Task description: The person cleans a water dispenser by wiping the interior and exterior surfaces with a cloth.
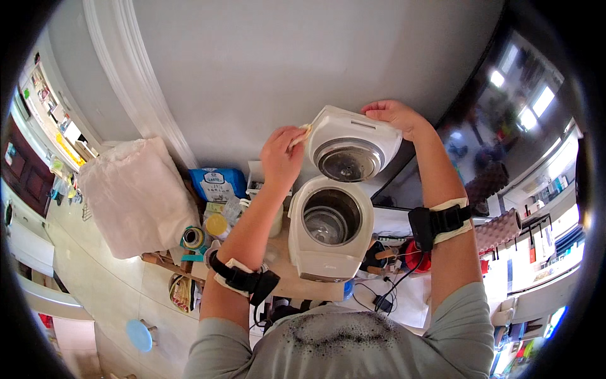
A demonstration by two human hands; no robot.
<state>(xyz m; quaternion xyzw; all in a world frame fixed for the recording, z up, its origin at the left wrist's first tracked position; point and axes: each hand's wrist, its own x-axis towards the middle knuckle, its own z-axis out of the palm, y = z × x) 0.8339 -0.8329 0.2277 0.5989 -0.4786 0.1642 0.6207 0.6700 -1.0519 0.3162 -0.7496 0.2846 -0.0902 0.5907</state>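
Note:
A white electric thermo pot (326, 258) of the Midea make stands before me with its lid (334, 125) raised. The pot's steel inner vessel (329, 225) shows bare metal and a shiny bottom. Between the fingers of my left hand (282, 158) is a small yellowish cloth (301, 136), pressed to the left edge of the lid. My right hand (398, 118) grips the lid's upper right corner, its thumb on the near side. On the underside of the lid, a round metal plate (350, 160) faces me.
The pot stands on a wooden surface (307, 289) against a grey wall (284, 61). Left are a blue package (218, 182), a yellow-lidded jar (218, 225) and a cloth-covered object (137, 199). A large dark screen (497, 104), cables (383, 301) and a red container (416, 258) lie right.

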